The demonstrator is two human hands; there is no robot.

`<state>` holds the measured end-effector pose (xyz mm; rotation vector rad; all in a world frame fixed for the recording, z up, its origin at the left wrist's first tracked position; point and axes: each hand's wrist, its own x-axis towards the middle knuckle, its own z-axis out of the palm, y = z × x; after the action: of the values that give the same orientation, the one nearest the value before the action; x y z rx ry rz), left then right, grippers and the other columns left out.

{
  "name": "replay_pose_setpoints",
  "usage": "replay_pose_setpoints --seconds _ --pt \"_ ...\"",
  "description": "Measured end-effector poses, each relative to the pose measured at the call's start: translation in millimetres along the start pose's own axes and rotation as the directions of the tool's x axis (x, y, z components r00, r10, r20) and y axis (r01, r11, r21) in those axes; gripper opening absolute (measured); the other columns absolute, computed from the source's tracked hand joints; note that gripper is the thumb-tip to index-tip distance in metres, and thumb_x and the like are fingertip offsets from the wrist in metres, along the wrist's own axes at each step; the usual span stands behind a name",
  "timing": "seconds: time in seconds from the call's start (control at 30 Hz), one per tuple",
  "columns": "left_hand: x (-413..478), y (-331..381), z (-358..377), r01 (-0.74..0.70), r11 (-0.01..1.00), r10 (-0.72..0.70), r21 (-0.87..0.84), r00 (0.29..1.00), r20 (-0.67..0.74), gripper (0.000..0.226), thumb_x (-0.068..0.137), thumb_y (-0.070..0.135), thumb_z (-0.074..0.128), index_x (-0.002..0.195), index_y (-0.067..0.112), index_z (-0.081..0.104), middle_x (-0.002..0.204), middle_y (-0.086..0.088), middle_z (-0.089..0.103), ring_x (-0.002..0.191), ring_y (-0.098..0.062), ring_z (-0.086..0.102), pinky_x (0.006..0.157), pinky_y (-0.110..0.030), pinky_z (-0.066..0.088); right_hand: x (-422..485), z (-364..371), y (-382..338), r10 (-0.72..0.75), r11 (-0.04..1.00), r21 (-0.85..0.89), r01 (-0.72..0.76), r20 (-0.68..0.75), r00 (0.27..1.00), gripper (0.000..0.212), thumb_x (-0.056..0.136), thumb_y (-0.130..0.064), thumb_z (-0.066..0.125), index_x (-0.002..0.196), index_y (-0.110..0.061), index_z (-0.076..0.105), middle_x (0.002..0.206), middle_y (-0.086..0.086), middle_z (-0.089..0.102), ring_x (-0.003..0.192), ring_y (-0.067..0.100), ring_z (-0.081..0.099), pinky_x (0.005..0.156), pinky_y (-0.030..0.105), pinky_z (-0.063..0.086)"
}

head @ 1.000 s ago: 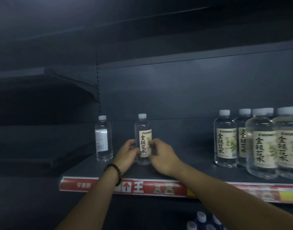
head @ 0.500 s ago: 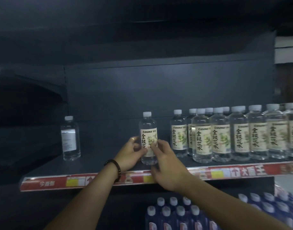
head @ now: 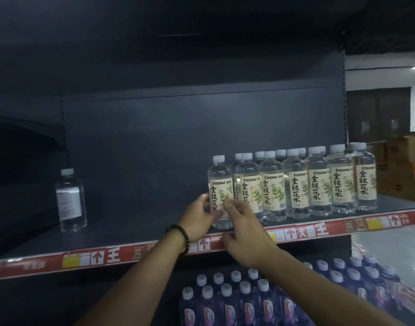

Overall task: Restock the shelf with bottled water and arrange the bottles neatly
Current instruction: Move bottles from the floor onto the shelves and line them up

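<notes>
A dim store shelf [head: 143, 231] was seen from head height. Both hands met on one clear, white-capped water bottle [head: 220, 182] with a cream label. It stood upright close to the shelf's front edge, at the left end of a row of matching bottles [head: 296, 184]. Whether it touched the first of them or stood just beside it could not be told. The left hand [head: 198, 218], with a dark bead bracelet [head: 181, 234] at the wrist, had its grip curled round the bottle's lower left side. The right hand [head: 246, 236] had its grip bent, with fingertips [head: 232, 204] pinching the front and right of the label. The likeliest trouble was a tip forward. The base sat near the lip, so a hasty release or a pull toward the body could send the bottle over the red price strip [head: 107, 256]. It would then land on the purple-labelled bottles [head: 246, 302] packed below. A hard shove to the right could rock the neighbours and topple them like dominoes. A twist of the wrists could leave the label facing off-line from the rest. To the left, a wide stretch of dark shelf ran to a lone bottle [head: 70, 201] with a plain white label, well apart. The back panel [head: 178, 128] stood behind with depth to spare, and the shelf above hung well overhead.
</notes>
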<state>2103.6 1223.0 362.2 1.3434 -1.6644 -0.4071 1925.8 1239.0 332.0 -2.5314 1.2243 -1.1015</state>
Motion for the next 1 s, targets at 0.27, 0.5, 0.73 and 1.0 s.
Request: replay_pose_setpoints --seconds 0.27,0.5,0.73,1.0 --pt "8.1 5.7 16.6 -0.001 1.000 0.002 0.029 1.000 -0.029 0.039 0.100 0.021 0.070 0.135 0.022 0.053 0.104 0.022 0.065 0.090 0.014 0.060 0.064 -0.001 0.046 -2.2 -2.7 2.9 0.057 0.998 0.015 -0.058 0.011 0.998 0.083 0.092 -0.020 0.063 0.165 -0.019 0.024 0.165 -0.002 0.012 0.153 0.028 0.030 0.121 0.042 0.042" --pt "7.9 5.7 13.6 0.001 0.999 -0.001 0.032 1.000 -0.004 0.046 0.101 0.030 0.069 0.142 0.025 0.048 0.117 0.017 0.068 0.097 0.011 0.061 0.066 -0.005 0.048 2.4 -2.3 -6.4 0.050 0.998 0.029 -0.048 -0.091 0.995 0.062 0.093 -0.016 0.061 0.153 -0.019 0.044 0.142 0.000 0.031 0.134 0.023 0.043 0.110 0.040 0.050" --pt "-14.5 -33.8 -63.6 0.059 0.977 -0.034 0.204 0.992 -0.124 0.053 0.098 0.027 0.071 0.146 0.024 0.049 0.132 0.004 0.063 0.100 0.000 0.064 0.079 -0.009 0.045 31.5 27.8 -50.9 -0.066 0.993 0.097 0.072 -0.062 0.996 0.046 0.092 -0.017 0.063 0.138 -0.021 0.058 0.131 0.000 0.049 0.118 0.019 0.057 0.105 0.032 0.049" --pt "-76.2 -115.1 -215.7 0.289 0.903 -0.144 0.319 0.901 -0.410 0.041 0.094 0.019 0.076 0.131 0.021 0.061 0.128 0.004 0.061 0.114 -0.014 0.063 0.103 -0.032 0.052 99.5 124.2 -142.4 -0.086 0.947 0.319 0.029 0.166 0.982 0.040 0.092 -0.016 0.067 0.131 -0.017 0.067 0.126 0.002 0.067 0.115 0.016 0.065 0.099 0.019 0.048"
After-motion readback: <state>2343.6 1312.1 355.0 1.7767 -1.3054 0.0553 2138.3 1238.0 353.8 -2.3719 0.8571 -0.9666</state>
